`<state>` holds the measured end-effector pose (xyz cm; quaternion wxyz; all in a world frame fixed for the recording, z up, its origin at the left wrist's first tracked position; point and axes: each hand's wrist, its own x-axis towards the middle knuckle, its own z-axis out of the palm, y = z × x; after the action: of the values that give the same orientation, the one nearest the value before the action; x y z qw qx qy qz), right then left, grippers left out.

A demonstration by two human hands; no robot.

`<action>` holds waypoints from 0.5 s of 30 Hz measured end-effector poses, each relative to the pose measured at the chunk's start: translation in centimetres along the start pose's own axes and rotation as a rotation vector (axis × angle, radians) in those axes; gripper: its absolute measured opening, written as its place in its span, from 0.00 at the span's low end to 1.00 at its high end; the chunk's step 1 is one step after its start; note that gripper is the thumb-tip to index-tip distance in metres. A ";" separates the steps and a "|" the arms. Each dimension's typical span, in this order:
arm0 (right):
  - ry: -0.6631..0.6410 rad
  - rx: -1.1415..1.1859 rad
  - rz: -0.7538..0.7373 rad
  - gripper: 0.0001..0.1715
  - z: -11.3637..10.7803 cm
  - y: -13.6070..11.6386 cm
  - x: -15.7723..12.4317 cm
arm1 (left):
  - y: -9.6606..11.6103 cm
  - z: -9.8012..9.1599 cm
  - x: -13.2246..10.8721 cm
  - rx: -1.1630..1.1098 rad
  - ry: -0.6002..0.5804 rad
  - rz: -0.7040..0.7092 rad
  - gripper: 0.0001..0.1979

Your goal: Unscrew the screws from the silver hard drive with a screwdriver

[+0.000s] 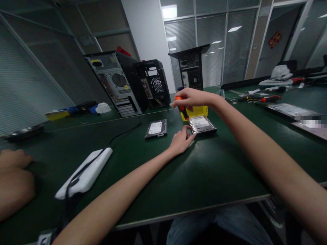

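Note:
A silver hard drive (202, 124) lies flat on the green table, label side up. My left hand (181, 140) grips its near left edge, thumb and fingers set against the corner. Above the drive's far left corner, my right hand (187, 97) is closed round the handle of an orange and black screwdriver (183, 110), which points downward. The screwdriver's tip is too small to make out. Just behind the drive is a yellow plastic object (201, 111), partly covered by my right hand. Left of my hands lies a second hard drive (156, 128), flat and apart from them.
Computer cases (120, 81) stand along the back. A white power bank-like slab (87, 173) with a black strap lies at left, near another person's arm (15, 183). Pliers-like tools (265, 99) and more drives (293, 110) are on the right. The table's front edge (199, 211) is close to me.

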<state>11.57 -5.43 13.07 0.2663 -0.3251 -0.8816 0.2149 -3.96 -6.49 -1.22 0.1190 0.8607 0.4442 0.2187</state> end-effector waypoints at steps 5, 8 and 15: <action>0.019 -0.031 0.013 0.15 0.1 0.3 0.1 | -0.1 0.1 0.0 -0.001 0.009 0.007 0.17; 0.039 -0.081 0.012 0.15 0.1 0.5 0.2 | -0.2 0.1 0.0 -0.008 0.006 0.008 0.18; 0.032 -0.065 -0.020 0.12 0.0 0.3 0.1 | -0.3 0.2 0.1 -0.002 0.004 0.010 0.18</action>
<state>11.71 -5.14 12.92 0.2718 -0.3280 -0.8870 0.1781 -4.05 -6.28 -1.47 0.1176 0.8624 0.4398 0.2215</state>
